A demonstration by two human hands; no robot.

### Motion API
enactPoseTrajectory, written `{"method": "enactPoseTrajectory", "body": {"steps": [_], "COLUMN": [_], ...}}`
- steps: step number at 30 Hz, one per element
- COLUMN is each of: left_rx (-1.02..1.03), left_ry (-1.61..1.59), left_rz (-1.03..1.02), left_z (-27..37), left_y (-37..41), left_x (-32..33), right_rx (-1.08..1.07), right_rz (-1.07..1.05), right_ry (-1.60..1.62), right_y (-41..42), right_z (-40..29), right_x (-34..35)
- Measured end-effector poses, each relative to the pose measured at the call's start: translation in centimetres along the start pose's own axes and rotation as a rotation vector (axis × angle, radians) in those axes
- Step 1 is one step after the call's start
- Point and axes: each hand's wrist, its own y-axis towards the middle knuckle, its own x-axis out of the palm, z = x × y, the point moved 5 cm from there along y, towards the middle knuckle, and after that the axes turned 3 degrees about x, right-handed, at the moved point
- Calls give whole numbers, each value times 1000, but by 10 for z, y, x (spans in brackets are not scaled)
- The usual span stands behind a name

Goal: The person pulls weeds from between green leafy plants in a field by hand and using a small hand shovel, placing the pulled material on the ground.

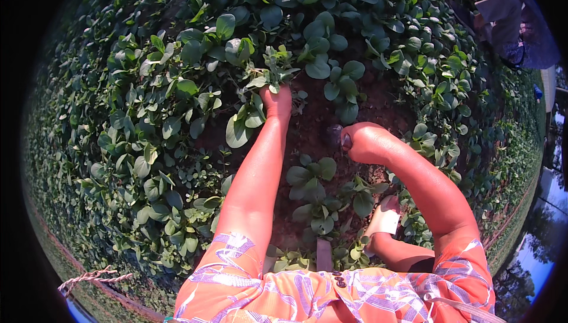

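Note:
My left hand (277, 99) is closed around a bunch of leafy weeds (274, 69), whose pale green tops stick out past the fingers. Leafy green plants with broad rounded leaves (239, 130) grow close beside that wrist. Over a patch of bare reddish soil (310, 123), my right hand (368, 143) is curled around a small hand tool (333, 135) with a dark head. The tool's exact kind cannot be made out, as the fist hides most of its handle. One plant (348, 85) stands just beyond the right hand.
Dense rows of leafy plants (142, 101) spread on both sides. Low plants (313, 185) grow between my arms. My foot in a light-coloured shoe (386, 218) stands among plants at the right. Another person (506, 25) is at the upper right. A twisted cord (95, 279) shows at lower left.

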Motion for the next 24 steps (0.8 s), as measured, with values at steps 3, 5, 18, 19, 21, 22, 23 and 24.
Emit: {"method": "enactPoseTrajectory", "body": {"steps": [3,5,18,19,21,22,23,24], "left_rx": [-97,-226,66,90,139,-158,-335,-386], "left_ry": [-59,-30,461,465,469,71,-88,-320], "left_rz": [45,-2,-227,-243,-298,-210,-215,-282], "left_z": [5,12,6,-1,-3,-10,-14,-15], "left_y": [51,70,102,110,119,115,112,109], "left_x": [11,29,70,61,49,45,41,40], "right_rx": [-16,8,109,91,89,105,120,120], "right_rz": [-15,-65,-173,-164,-175,-195,-215,-216], "right_ry": [-136,-168,-89,-93,-99,-102,-105,-96], "right_y": [7,10,22,20,20,20,21,22], "right_z": [-36,-33,-25,-29,-31,-27,-24,-23], "right_x": [-6,-5,7,8,9,10,11,12]}}
